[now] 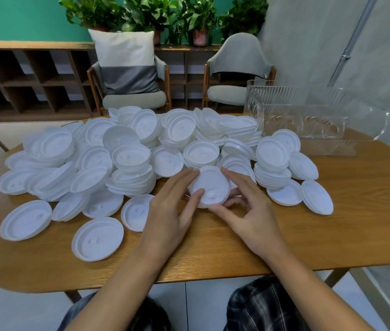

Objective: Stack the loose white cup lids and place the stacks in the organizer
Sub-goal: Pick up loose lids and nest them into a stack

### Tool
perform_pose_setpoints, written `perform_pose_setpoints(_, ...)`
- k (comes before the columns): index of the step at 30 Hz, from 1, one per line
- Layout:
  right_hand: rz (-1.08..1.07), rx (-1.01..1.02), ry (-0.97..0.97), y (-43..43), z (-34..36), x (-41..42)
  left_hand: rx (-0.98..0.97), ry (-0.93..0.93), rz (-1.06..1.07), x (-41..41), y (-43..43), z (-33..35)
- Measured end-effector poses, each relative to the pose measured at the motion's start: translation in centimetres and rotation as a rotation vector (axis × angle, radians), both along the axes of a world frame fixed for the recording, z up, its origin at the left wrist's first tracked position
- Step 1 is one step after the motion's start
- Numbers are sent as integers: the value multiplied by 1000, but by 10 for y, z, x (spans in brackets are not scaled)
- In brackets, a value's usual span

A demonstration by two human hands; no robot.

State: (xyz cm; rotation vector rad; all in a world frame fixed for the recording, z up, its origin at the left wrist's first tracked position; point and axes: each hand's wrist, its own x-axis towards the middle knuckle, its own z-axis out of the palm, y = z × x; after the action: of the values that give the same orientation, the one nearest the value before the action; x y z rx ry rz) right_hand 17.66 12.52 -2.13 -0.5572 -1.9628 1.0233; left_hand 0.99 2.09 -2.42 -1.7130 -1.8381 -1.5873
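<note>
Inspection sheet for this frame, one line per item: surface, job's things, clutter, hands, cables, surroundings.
Surface: wooden table, rounded corners.
Job's things: loose white lids heaped across the table, some partly stacked; clear organizer at far right, no lids seen inside.
Clutter: nothing seen.
Hands: left hand and right hand together grip the held lid in front of the heap.
Cables: nothing seen.
Surroundings: chairs, pillow, cubby shelf, potted plants.
</note>
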Motion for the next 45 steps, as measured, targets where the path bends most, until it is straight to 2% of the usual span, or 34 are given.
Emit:
perform_pose_setpoints(3, -40, 129, -133, 6, -2, 3, -18, 25, -17, 2, 1, -1)
perform_pose_setpoints(8, -63, 180, -176, 11, 4, 14, -101, 50, -108, 6, -1, 0)
perform_pose_setpoints(15, -26, 327, -225, 6, -3, 9, -181, 65, -62, 13, 2, 3)
perform_pose_setpoints(18, 15, 291, -267, 6, -4, 12, -201, 44, -126, 12, 0, 5)
perform_pose_setpoints(24, 119, 152, -221, 7, 3, 21, -265, -40, -293, 9, -8, 8)
perform_pose_setpoints(30, 40, 170, -264, 3, 1, 29, -291, -31, -202, 10, -5, 9)
perform_pose_setpoints(37, 99, 186, -308, 3, 4, 33, -327, -53, -313, 10, -11, 11)
perform_pose_setpoints(40, 84, 164, -331, 2, 5, 35, -290, -33, -268, 9, -11, 10)
perform_pose_setpoints(42, 77, 164, -346, 2, 4, 37, -245, 25, -146, 5, -9, 5)
perform_pose_setpoints(45, 67, 201, -391, 1, 3, 39, -288, 160, 17, 2, -3, -7)
